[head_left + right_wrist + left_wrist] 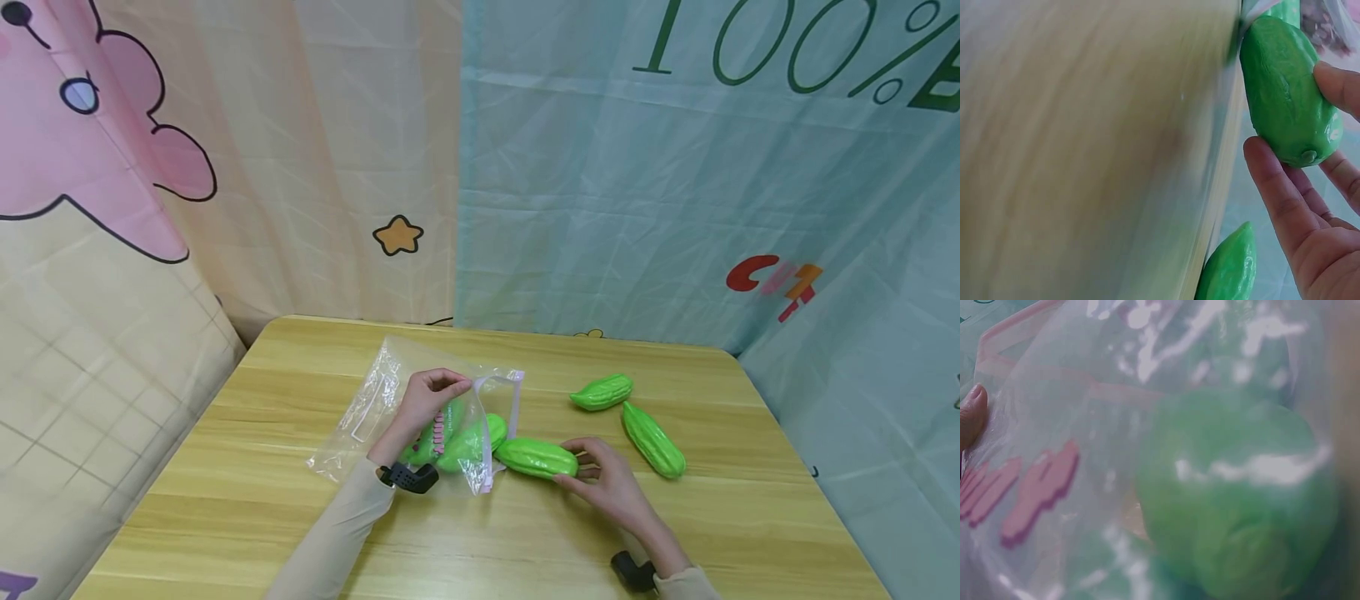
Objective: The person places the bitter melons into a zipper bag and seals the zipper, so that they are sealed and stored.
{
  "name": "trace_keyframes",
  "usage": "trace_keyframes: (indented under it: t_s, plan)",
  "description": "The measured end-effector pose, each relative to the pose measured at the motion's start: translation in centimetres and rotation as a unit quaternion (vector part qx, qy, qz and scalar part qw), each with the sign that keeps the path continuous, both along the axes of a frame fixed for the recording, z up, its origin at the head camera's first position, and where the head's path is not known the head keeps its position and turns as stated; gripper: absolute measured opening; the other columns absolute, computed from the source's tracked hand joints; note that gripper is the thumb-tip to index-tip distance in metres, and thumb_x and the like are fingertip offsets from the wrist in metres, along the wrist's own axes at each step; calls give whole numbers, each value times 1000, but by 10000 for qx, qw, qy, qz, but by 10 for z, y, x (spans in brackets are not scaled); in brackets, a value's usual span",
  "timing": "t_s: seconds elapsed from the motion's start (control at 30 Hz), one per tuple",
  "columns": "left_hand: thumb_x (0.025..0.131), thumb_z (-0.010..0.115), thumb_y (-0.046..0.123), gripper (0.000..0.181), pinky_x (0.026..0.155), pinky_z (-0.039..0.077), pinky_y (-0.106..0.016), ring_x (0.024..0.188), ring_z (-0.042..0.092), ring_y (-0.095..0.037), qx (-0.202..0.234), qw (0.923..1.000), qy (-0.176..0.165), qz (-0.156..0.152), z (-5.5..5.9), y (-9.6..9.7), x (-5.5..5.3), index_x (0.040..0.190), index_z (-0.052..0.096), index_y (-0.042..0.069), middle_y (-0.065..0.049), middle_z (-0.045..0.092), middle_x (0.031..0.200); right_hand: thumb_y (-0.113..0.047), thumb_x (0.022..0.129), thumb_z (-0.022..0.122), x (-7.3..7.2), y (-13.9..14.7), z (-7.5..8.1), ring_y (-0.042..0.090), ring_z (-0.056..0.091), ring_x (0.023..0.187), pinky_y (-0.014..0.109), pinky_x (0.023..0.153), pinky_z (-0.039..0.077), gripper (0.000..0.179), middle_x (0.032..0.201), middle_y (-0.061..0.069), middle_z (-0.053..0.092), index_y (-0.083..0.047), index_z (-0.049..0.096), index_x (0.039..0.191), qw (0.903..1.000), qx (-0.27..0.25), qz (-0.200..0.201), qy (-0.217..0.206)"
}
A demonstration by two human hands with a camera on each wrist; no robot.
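My left hand [429, 398] pinches the upper edge of a clear plastic bag [360, 421] with a pale purple strip along its mouth. Several green toy bitter melons [463, 450] lie inside, and one shows blurred and large through the plastic in the left wrist view. At the mouth, my right hand [609, 485] grips another toy bitter melon [1288, 87] by its near end, thumb on one side and fingers on the other. Its far end overlaps the bag's opening. Pink lettering [1041, 494] marks the bag, and a left fingertip [972, 415] is at its edge.
Two more green bitter melons lie on the wooden table [247, 500] to the right: a shorter one [602, 392] farther back and a longer one [654, 440] beyond my right hand. Printed curtains [570, 208] hang behind and beside the table.
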State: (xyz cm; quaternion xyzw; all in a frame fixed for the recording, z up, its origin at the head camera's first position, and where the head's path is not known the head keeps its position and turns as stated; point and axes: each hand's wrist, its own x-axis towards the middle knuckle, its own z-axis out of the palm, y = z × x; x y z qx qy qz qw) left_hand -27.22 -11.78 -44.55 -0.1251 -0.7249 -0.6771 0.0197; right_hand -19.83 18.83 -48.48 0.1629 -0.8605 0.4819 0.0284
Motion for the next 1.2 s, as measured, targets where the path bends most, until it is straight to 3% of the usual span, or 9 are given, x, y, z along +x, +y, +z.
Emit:
trace_keyframes:
  t_s: [0.37, 1.2]
  plan:
    - [87, 71, 13, 18, 69, 46, -25, 79, 59, -18, 14, 10000, -47, -7, -1, 0, 1, 94, 70, -3, -4, 70, 87, -19, 70, 85, 0, -2, 0, 16, 63, 83, 26, 70, 53, 43, 101, 2, 59, -12, 65, 107, 9998, 150, -46, 127]
    - [87, 70, 11, 18, 70, 47, -25, 81, 60, -17, 53, 10000, -25, -40, 1, 1, 3, 94, 69, -5, -4, 70, 88, -12, 66, 87, 0, -13, 2, 14, 63, 77, 28, 67, 53, 36, 93, 3, 60, -9, 61, 92, 9989, 276, -91, 379]
